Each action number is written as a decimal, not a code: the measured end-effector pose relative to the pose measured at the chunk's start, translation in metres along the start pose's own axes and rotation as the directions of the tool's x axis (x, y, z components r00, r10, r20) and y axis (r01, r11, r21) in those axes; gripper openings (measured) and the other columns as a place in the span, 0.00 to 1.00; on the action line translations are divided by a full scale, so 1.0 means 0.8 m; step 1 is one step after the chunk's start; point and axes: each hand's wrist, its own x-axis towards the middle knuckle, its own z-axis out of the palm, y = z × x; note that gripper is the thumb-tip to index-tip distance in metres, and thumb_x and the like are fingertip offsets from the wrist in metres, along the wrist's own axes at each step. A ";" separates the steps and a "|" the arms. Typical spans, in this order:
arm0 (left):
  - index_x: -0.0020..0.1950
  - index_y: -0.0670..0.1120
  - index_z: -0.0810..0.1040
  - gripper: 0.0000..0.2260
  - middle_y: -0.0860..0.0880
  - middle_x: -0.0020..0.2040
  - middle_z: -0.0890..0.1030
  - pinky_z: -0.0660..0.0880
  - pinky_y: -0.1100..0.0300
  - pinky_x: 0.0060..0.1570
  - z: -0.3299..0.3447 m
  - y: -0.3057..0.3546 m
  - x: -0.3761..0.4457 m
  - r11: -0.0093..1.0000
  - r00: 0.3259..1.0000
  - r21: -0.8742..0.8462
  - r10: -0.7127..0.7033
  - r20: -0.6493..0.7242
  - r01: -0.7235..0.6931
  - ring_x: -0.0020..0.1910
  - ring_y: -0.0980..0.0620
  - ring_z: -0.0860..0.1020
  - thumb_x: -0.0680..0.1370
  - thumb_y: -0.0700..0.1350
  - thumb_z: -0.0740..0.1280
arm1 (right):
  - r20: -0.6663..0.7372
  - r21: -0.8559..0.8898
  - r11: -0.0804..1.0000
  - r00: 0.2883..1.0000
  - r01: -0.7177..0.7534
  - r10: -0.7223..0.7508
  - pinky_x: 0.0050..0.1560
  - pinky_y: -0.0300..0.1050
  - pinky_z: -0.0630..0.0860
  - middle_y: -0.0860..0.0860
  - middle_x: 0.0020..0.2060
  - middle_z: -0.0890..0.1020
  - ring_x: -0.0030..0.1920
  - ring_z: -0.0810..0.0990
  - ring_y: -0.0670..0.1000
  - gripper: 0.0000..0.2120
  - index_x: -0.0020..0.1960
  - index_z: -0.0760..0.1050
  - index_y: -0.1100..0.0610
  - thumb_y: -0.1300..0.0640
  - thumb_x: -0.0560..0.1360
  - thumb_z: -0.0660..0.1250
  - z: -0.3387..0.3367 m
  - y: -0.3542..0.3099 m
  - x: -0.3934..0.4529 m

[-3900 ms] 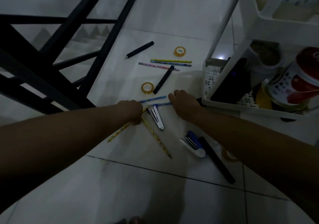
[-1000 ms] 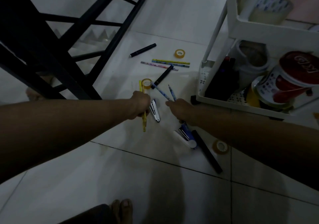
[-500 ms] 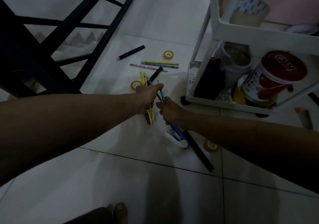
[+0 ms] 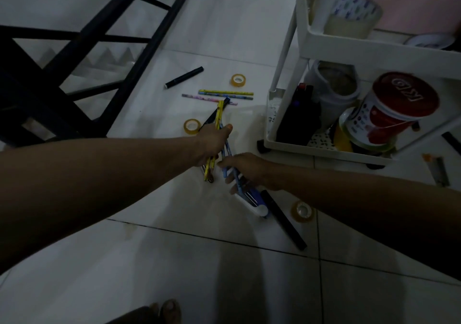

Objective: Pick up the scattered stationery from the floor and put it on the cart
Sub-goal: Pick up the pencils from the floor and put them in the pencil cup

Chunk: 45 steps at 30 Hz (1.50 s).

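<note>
Gathering pencils into one bundle. Left hand [image 4: 214, 141] gripping the yellow pencils [image 4: 217, 129], with what looks like a metal clip at the bundle's lower end. Right hand [image 4: 245, 168] pinching the blue pencils [image 4: 230, 164], passing them towards the left fist. Probably best: sliding the blue ones in parallel, tips aligned, tightening before letting go.

Lying on the floor [image 4: 174, 261]: stapler [image 4: 252, 202] and long black marker [image 4: 283, 220] at five o'clock of the right hand, tape roll [image 4: 302, 210] just beyond; more pencils [image 4: 225, 95], another marker [image 4: 184, 77] and two tape rolls [image 4: 192, 126] at twelve o'clock. Cart [image 4: 294, 56] standing at two o'clock, stationery not yet aboard.
</note>
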 end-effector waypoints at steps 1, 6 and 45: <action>0.47 0.39 0.73 0.18 0.42 0.38 0.69 0.66 0.53 0.40 -0.001 0.000 0.001 1.000 1.000 -0.017 -0.003 -0.014 0.003 0.33 0.49 0.66 0.82 0.54 0.57 | 0.057 -0.051 0.996 0.995 -0.076 0.079 0.43 0.48 0.80 0.58 0.47 0.80 0.37 0.83 0.57 0.17 0.54 0.74 0.56 0.43 0.75 0.66 -0.002 0.001 0.000; 0.50 0.41 0.73 0.18 0.47 0.38 0.75 0.69 0.58 0.37 0.001 -0.005 0.003 0.993 0.999 -0.121 -0.014 -0.029 0.011 0.34 0.52 0.71 0.82 0.55 0.57 | 0.244 0.033 0.986 0.958 -0.163 0.150 0.41 0.50 0.83 0.63 0.51 0.79 0.39 0.84 0.60 0.21 0.66 0.67 0.62 0.51 0.78 0.65 -0.005 -0.002 -0.006; 0.51 0.35 0.76 0.08 0.34 0.45 0.80 0.76 0.43 0.45 0.054 0.049 -0.108 0.878 0.860 0.089 0.433 0.272 -0.470 0.42 0.40 0.79 0.74 0.37 0.69 | -0.391 -0.396 0.656 0.529 0.642 -0.753 0.39 0.39 0.75 0.52 0.34 0.78 0.36 0.77 0.41 0.10 0.43 0.74 0.59 0.55 0.80 0.62 -0.069 -0.009 -0.141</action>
